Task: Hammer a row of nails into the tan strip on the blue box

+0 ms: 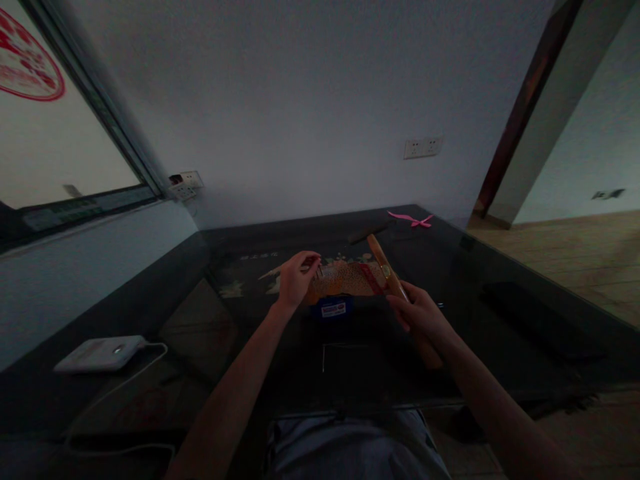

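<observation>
Above the dark table [280, 240], my left hand [297, 277] is pinched closed near the left end of an orange-brown patterned piece [345, 279]; whatever it pinches is too small and dark to name. My right hand [420, 310] is wrapped round a long wooden stick-like object [384, 263], tilted with its upper end toward the wall. A red strip [371, 279] crosses the patterned piece at its right, close to the wooden object. Just below the patterned piece is a blue item with a white and red label [333, 310]. A thin light-coloured line [323, 358] shows nearer my body.
On the left of the table lies a white device [103, 353] with a white cable [135, 380]. A pink ribbon [420, 221] rests at the far right corner, and a dark flat object [543, 321] at the right. Behind the table stands a wall with sockets [423, 147].
</observation>
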`<state>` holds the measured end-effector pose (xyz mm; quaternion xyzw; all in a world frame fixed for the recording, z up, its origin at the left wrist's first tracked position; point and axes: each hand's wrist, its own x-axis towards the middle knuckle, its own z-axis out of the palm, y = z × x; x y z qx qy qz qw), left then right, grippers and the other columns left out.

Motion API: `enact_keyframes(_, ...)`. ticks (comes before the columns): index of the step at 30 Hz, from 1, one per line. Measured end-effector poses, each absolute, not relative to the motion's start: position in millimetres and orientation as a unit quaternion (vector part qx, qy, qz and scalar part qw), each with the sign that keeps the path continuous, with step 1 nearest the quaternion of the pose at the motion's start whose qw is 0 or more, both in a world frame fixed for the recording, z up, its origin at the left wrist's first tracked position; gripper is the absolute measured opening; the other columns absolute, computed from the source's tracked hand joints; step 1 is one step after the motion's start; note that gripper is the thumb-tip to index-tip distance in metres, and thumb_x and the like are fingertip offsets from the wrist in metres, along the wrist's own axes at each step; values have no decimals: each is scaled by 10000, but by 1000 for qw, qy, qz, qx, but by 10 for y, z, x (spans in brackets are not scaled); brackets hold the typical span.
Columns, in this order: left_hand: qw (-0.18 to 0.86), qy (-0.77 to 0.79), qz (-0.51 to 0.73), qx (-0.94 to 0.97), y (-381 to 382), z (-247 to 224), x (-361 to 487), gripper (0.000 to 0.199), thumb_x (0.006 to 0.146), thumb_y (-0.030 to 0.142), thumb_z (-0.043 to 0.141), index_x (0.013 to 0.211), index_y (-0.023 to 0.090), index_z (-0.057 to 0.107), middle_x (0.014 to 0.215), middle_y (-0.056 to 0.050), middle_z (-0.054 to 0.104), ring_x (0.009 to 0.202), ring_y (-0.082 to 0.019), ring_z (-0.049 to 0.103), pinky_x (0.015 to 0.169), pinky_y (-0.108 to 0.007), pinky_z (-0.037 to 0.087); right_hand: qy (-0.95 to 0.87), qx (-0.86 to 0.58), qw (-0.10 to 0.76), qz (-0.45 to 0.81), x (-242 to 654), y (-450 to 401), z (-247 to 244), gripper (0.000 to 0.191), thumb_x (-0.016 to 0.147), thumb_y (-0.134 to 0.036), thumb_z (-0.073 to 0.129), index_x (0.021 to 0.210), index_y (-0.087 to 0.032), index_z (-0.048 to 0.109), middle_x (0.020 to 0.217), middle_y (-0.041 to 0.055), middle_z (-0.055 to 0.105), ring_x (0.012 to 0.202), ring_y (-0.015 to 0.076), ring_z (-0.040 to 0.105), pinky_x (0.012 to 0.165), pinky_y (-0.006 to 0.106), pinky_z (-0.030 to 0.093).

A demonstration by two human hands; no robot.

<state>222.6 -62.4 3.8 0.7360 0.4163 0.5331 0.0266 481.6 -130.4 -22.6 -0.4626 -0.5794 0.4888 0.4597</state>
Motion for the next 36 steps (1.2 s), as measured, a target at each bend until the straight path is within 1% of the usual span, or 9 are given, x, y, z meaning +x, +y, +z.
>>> enact_keyframes(4,21,421,514,747,-627,12,2212,120,808,229,557,876,163,631,828,-47,675,748,-146,643,706,-267,518,-578,-469,457,486,4797,-1331,-183,349,731,-357,575,1003,-152,500,440,-94,450,287,62,362,309,189,262)
enact_keyframes(9,10,424,503,753,-634,13,2203,104,806,213,552,858,165,628,829,-37,673,714,-135,631,694,-262,515,-581,-464,458,487,4800,-1323,-206,352,733,-374,573,1004,-161,503,460,-90,460,294,68,377,311,194,263)
enact_keyframes(12,7,423,500,756,-643,21,2201,100,807,212,549,851,167,627,832,-36,672,725,-136,629,704,-264,516,-582,-465,456,487,4805,-1318,-216,357,733,-374,576,1008,-160,499,451,-90,458,292,72,375,312,196,258)
enact_keyframes(21,28,422,500,755,-629,3,2191,104,804,228,561,859,171,628,845,-43,671,733,-144,637,715,-280,526,-589,-467,451,481,4811,-1305,-229,342,744,-365,567,1013,-163,503,450,-89,451,295,74,371,321,200,257)
enact_keyframes(25,63,417,501,756,-618,-31,2176,121,779,203,588,890,168,619,855,-43,671,742,-143,645,724,-283,532,-589,-471,450,478,4808,-1302,-234,344,752,-359,562,1025,-160,499,426,-91,447,290,74,361,320,197,252)
enact_keyframes(33,146,405,516,741,-633,-57,2189,203,743,193,622,942,158,608,845,-53,669,778,-150,654,760,-307,542,-577,-473,452,488,4795,-1304,-230,346,736,-352,567,1024,-171,506,446,-91,442,291,69,360,311,195,252)
enact_keyframes(36,191,403,510,735,-602,-77,2176,246,724,191,637,965,148,613,908,-75,669,778,-150,657,742,-302,549,-583,-471,449,487,4804,-1297,-248,348,737,-352,571,1029,-173,504,451,-90,452,295,71,369,315,194,256)
